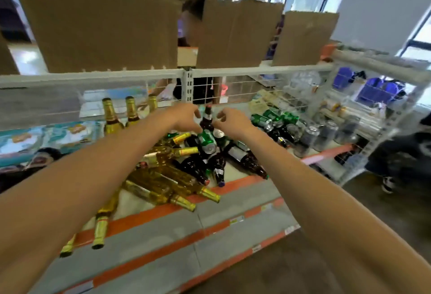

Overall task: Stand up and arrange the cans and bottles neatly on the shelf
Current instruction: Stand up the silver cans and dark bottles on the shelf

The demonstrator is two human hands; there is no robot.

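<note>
A dark brown bottle [207, 119] stands upright in the middle of the shelf [235, 185]. My left hand [184, 116] and right hand [232, 121] flank it, fingers loosely curled, with small gaps at its neck. Below them lies a jumble of brown bottles [197, 167], yellow gold-capped bottles [163, 177] and a green can [207, 142]. Three yellow bottles [109, 116] stand upright at the back left. More green cans [270, 118] lie to the right, beside upright silver cans [311, 136].
Two yellow bottles [100, 228] overhang the shelf's orange front edge. A wire mesh [245, 88] backs the shelf, with cardboard sheets [105, 27] on the tier above. One person [200, 90] stands behind the mesh and another [396, 153] crouches at the right.
</note>
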